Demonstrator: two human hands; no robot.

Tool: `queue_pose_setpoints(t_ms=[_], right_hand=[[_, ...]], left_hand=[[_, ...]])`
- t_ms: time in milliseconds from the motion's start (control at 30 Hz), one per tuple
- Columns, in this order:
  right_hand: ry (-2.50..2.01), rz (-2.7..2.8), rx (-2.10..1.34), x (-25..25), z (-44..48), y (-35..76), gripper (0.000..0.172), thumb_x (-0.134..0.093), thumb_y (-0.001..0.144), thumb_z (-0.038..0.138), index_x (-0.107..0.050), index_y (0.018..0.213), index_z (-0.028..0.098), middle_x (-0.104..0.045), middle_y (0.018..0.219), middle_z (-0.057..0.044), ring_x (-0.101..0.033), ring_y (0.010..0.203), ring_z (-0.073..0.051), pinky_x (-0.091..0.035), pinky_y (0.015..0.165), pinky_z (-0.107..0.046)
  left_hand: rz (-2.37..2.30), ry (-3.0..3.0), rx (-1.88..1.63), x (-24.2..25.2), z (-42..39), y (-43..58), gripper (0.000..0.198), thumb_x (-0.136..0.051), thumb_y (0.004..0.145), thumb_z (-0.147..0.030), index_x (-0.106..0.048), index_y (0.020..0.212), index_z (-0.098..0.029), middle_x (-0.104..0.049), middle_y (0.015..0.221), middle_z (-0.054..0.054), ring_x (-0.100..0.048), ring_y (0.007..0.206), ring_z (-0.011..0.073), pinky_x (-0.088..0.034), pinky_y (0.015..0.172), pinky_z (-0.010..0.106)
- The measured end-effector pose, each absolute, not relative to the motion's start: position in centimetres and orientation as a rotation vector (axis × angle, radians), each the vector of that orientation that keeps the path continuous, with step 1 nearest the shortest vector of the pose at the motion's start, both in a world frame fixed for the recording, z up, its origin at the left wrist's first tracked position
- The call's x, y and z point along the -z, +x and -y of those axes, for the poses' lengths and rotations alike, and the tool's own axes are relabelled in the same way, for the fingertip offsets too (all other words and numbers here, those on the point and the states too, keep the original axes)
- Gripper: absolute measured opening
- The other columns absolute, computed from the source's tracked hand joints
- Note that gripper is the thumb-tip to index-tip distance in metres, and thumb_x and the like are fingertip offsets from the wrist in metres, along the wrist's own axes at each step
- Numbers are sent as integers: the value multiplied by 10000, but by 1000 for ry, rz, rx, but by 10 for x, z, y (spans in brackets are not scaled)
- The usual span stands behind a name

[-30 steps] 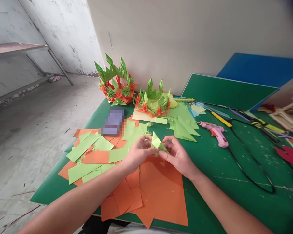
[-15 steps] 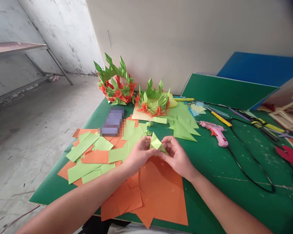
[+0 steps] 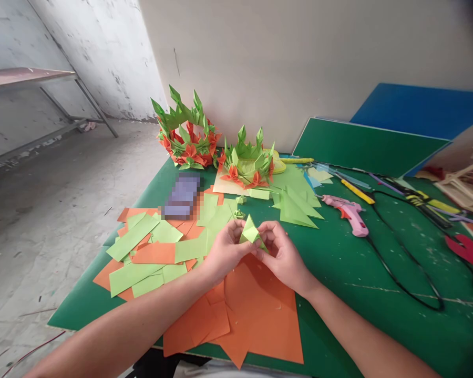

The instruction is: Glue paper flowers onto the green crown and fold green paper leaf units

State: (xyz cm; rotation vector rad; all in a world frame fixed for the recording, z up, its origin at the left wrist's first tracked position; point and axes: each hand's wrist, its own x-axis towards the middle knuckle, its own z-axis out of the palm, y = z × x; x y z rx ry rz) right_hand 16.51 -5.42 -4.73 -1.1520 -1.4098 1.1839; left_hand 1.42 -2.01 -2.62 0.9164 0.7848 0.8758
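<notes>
A small folded piece of light green paper (image 3: 251,232) is held up between both hands, with a point at its top. My left hand (image 3: 229,249) pinches its left side, thumb across the front. On the right edge, my right hand (image 3: 279,251) grips with thumb and fingers, some fingertips hidden behind the paper. Just beyond the hands lie small folded green pieces (image 3: 239,214). Under the hands is a large orange sheet (image 3: 266,310). Green paper strips (image 3: 132,239) and orange pieces are heaped to the left.
Two green-and-orange paper crowns (image 3: 189,149) stand at the back of the green table (image 3: 378,278). A pink glue gun (image 3: 347,214) with its black cord lies to the right, near a yellow cutter (image 3: 357,191). A blurred purple object (image 3: 182,196) lies left of centre. Boards (image 3: 362,144) lean behind.
The folded green paper has tilted and turned slightly between my fingers, its front face looking narrower. Both hands stay in nearly the same place, still holding it.
</notes>
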Motion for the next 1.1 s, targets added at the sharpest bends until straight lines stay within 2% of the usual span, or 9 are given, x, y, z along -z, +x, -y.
queue_pose_setpoints(t_ms=[133, 267, 400, 533, 667, 800, 967, 1100], right_hand=[[-1131, 1398, -1223, 43, 55, 166, 303, -658, 854, 374, -453, 1048, 265, -547, 800, 23, -540, 712, -136, -454, 629, -261], [-1060, 1387, -1320, 39, 56, 168, 231, -599, 894, 399, -469, 1026, 261, -568, 821, 12, -567, 720, -141, -487, 663, -281], [-1045, 1458, -1328, 38, 57, 171, 235, -590, 905, 353, -463, 1087, 277, -597, 910, -5, -601, 829, -159, -505, 735, -298], [-1089, 1549, -1093, 37, 57, 175, 352, -580, 910, 312, -444, 1234, 311, -572, 1082, -39, -579, 982, -182, -491, 872, -342], [-1083, 1660, -799, 32, 54, 182, 291, -446, 973, 281, -551, 1237, 342, -525, 1159, -61, -531, 1081, -205, -467, 936, -369], [-1040, 1824, -753, 26, 54, 188, 287, -430, 968, 213, -661, 1087, 334, -570, 1023, -55, -577, 998, -205, -504, 867, -357], [-1049, 1966, -660, 25, 55, 190, 384, -521, 877, 146, -582, 1204, 338, -563, 1110, -62, -550, 1078, -240, -483, 924, -412], [-1090, 1969, -481, 28, 54, 185, 280, -592, 857, 176, -584, 1103, 307, -597, 1007, -55, -569, 986, -239, -489, 858, -411]], left_hand=[[-802, 886, -887, 22, 19, 12, 353, -806, 641, -186, -520, 848, -183, -616, 817, -29, -583, 744, 101, -436, 694, 229], [-769, 864, -856, 21, 17, 10, 348, -778, 644, -144, -501, 848, -197, -594, 787, -46, -566, 708, 96, -433, 680, 236], [-792, 858, -830, 21, 15, 8, 374, -780, 640, -158, -497, 881, -202, -582, 801, -44, -563, 721, 99, -422, 681, 238], [-884, 1012, -840, 22, 13, 6, 355, -763, 648, -175, -510, 895, -203, -575, 860, -28, -569, 825, 124, -427, 728, 240], [-954, 1315, -725, 28, 13, 2, 290, -715, 660, -165, -557, 900, -205, -571, 911, -2, -559, 867, 158, -428, 720, 255], [-908, 1429, -586, 30, 15, -1, 366, -687, 678, -166, -503, 988, -230, -584, 871, -9, -547, 705, 125, -409, 599, 242], [-850, 1323, -605, 31, 12, -3, 435, -697, 713, -226, -378, 1009, -244, -564, 711, -57, -518, 537, 90, -376, 517, 217], [-810, 1318, -647, 37, 10, -4, 436, -723, 720, -278, -357, 953, -242, -524, 637, -85, -461, 472, 64, -307, 459, 185]])
